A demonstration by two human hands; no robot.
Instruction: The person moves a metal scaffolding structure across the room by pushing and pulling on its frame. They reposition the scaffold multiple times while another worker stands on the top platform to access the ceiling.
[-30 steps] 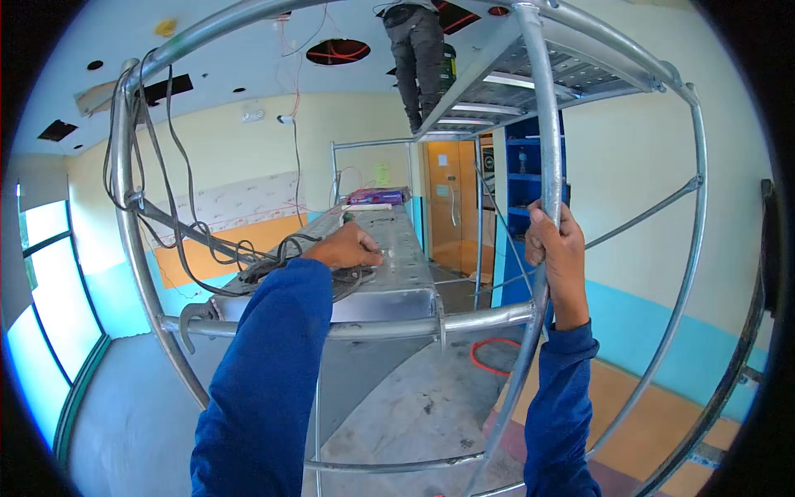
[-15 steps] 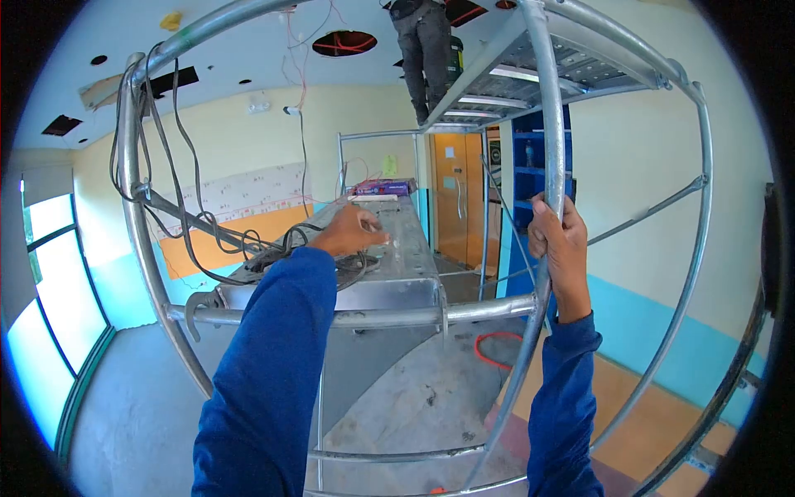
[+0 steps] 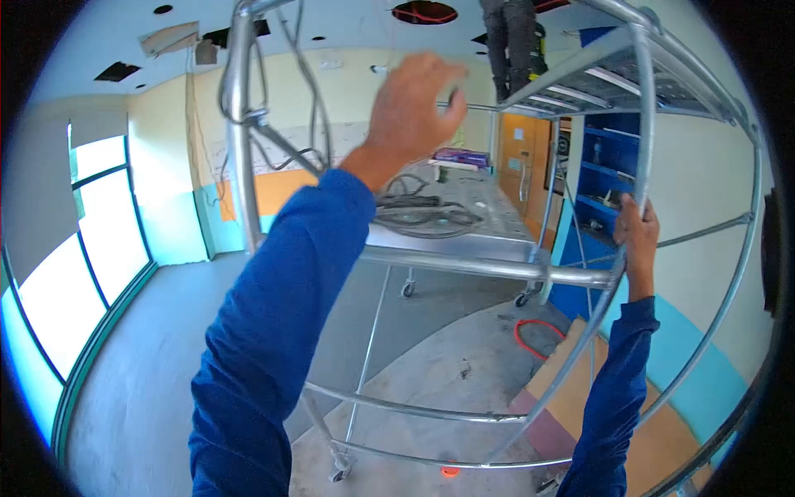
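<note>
My left hand (image 3: 414, 112) is raised above the scaffold platform (image 3: 501, 211), its thumb and fingers apart and nothing visible in it. Below it, a loose coil of dark cable (image 3: 426, 219) lies on the platform's near end. More cable hangs from the left scaffold post (image 3: 241, 157). On the right, my right hand (image 3: 638, 234) is wrapped around an upright metal scaffold post (image 3: 645, 124). A horizontal tube (image 3: 464, 263) crosses in front of the platform, below both hands.
A person's legs (image 3: 512, 54) stand on the higher scaffold deck (image 3: 596, 87). A purple box (image 3: 464, 157) rests at the platform's far end. Caster wheels (image 3: 340, 475) support the frame. On the floor lies a red hose (image 3: 530, 335). Blue shelves (image 3: 609, 178) stand at the right.
My left hand has lifted off the cable area and is now higher. My right hand stays on the post. The view has turned left, shifting the scene rightward.
</note>
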